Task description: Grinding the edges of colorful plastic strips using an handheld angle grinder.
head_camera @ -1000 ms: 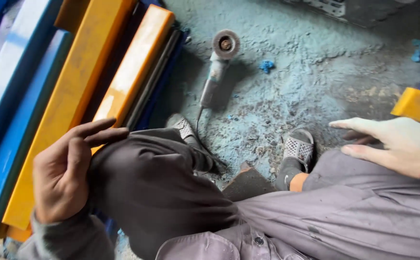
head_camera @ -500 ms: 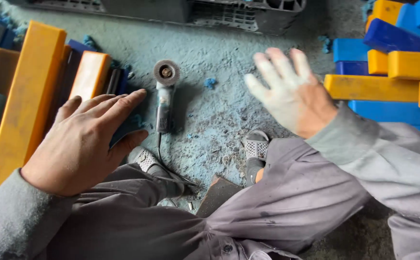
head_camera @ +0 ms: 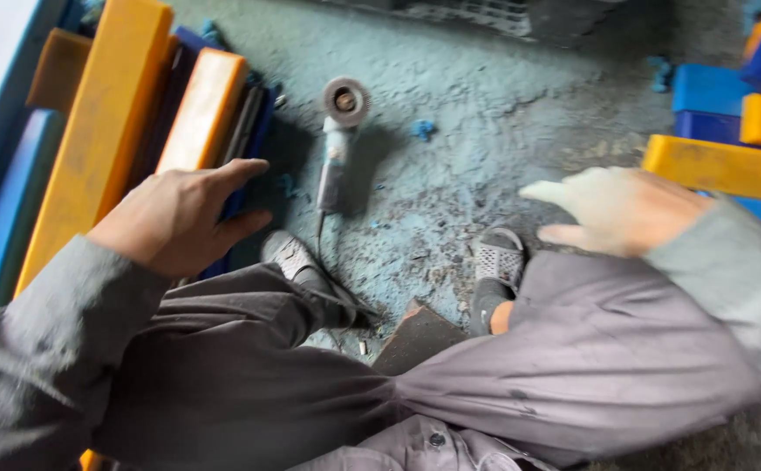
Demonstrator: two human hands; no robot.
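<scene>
On dusty concrete floor point(head_camera: 520, 113), between the person's knees, lies an angle grinder point(head_camera: 335, 148): disc end far from the body, handle and cord end near the left shoe point(head_camera: 297, 262). Nothing touches it.

Left hand point(head_camera: 180, 222) hangs above the left knee, palm down, fingers loosely spread, holding nothing; its fingertips point toward the grinder handle and sit near it, w/ a gap between. Beside it, on the left, a stack of yellow, orange and blue plastic bars point(head_camera: 127, 122). Right hand point(head_camera: 620, 209) is blurred, fingers open and flat, empty, over the right knee, well apart from the grinder; yellow and blue blocks point(head_camera: 729, 131) lie beyond it. Right shoe point(head_camera: 495, 262) is planted between the knees, blue chips scattered around.

Judgement re doing the reach well: the left hand is the closer one, so it suits the pickup. Best to take the grinder by the body behind the head, not near the disc. Fingers should wrap fully before lifting, cord kept clear of the left shoe, since it seems to run right by it. Right hand could steady the front once up. Dust and chips may make the casing slippery, so a firm grip matters.
</scene>
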